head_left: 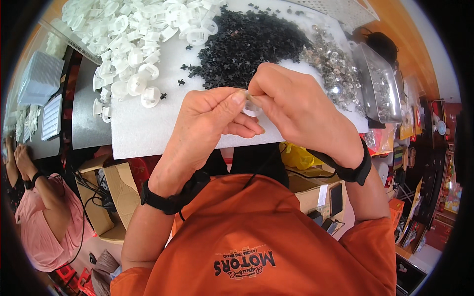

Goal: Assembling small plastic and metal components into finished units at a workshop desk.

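Note:
Both hands meet over the near part of a white foam sheet (pixel 143 128). My left hand (pixel 210 116) is closed, its thumb and fingers around a round, translucent white plastic piece (pixel 252 109). My right hand (pixel 296 101) pinches at the upper edge of that piece, its fingertips touching my left thumb. Whatever sits between the right fingertips is too small and covered to make out. Beyond the hands spreads a heap of small black cross-shaped parts (pixel 247 44). To its left lies a large pile of white plastic pieces (pixel 128 44), several of them round.
Small clear and metallic-looking bits (pixel 335 69) lie at the right, beside a clear plastic bin (pixel 377 84). Stacked translucent trays (pixel 42 76) stand far left. Another person in pink (pixel 49 222) sits at the left. Cardboard boxes (pixel 116 197) are below the table edge.

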The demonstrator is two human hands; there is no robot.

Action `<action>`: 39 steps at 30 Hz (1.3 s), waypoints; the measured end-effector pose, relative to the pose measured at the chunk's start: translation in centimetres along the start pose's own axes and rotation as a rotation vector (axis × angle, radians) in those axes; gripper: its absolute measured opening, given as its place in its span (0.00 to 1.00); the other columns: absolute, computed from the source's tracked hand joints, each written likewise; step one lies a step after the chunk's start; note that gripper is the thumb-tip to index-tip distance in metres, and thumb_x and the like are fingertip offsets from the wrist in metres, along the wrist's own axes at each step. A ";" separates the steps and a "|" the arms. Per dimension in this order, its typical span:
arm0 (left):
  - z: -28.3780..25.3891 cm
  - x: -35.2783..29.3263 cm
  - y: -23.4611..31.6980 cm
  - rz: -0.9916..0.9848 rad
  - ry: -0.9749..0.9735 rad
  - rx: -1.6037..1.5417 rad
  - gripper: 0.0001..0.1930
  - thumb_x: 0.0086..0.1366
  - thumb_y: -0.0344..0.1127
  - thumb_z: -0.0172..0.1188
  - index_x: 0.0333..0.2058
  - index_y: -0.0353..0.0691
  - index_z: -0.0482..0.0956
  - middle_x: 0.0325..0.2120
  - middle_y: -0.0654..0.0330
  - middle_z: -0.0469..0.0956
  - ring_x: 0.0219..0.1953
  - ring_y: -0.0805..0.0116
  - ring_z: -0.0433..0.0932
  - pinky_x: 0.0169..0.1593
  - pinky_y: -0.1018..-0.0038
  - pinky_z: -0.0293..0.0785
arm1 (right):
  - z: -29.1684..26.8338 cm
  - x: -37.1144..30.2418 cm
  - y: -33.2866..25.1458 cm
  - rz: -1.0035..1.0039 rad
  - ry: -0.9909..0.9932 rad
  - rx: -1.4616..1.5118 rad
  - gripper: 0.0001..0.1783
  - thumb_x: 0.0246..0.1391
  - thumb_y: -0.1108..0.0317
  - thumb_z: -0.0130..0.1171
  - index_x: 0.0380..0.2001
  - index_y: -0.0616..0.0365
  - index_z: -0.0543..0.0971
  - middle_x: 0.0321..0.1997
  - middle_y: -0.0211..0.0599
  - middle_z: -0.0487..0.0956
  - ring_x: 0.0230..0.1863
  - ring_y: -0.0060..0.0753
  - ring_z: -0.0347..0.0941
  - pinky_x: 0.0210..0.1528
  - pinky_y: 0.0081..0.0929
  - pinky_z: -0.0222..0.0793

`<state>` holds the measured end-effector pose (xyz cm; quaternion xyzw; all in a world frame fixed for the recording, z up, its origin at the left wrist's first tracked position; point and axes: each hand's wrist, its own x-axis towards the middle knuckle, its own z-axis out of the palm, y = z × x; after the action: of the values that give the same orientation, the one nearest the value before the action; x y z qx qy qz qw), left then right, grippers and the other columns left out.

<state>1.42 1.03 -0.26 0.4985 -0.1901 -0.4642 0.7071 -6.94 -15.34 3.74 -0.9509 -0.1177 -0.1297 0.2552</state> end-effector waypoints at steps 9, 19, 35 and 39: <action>0.5 -0.1 0.0 0.027 0.026 -0.015 0.16 0.67 0.35 0.50 0.44 0.25 0.74 0.32 0.47 0.79 0.31 0.61 0.82 0.33 0.76 0.80 | 0.7 -0.4 1.2 0.087 0.082 0.284 0.05 0.51 0.74 0.55 0.27 0.60 0.69 0.21 0.35 0.69 0.21 0.37 0.66 0.23 0.30 0.62; 1.1 0.1 0.4 0.021 0.062 0.027 0.14 0.66 0.30 0.48 0.44 0.25 0.74 0.32 0.48 0.79 0.31 0.60 0.82 0.33 0.77 0.80 | 0.0 -1.6 -0.1 0.536 -0.002 0.598 0.09 0.57 0.69 0.55 0.26 0.61 0.71 0.16 0.22 0.65 0.19 0.12 0.56 0.18 0.17 0.52; 1.7 0.0 -0.1 -0.010 0.142 0.206 0.14 0.66 0.28 0.44 0.39 0.26 0.77 0.30 0.54 0.79 0.30 0.68 0.82 0.33 0.80 0.79 | 0.9 -1.5 -0.2 0.593 0.003 0.630 0.11 0.56 0.68 0.55 0.23 0.62 0.70 0.14 0.24 0.64 0.17 0.14 0.54 0.17 0.20 0.50; 1.8 -0.1 -0.2 0.035 0.142 0.206 0.13 0.66 0.29 0.46 0.40 0.27 0.77 0.31 0.53 0.79 0.30 0.67 0.82 0.32 0.79 0.79 | 1.2 -1.7 -0.4 0.576 0.026 0.591 0.11 0.56 0.68 0.55 0.23 0.63 0.70 0.14 0.25 0.65 0.17 0.15 0.55 0.17 0.21 0.51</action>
<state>-0.04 0.15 0.40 0.5967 -0.1950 -0.3933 0.6717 -8.43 -14.66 2.44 -0.8291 0.1242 -0.0255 0.5445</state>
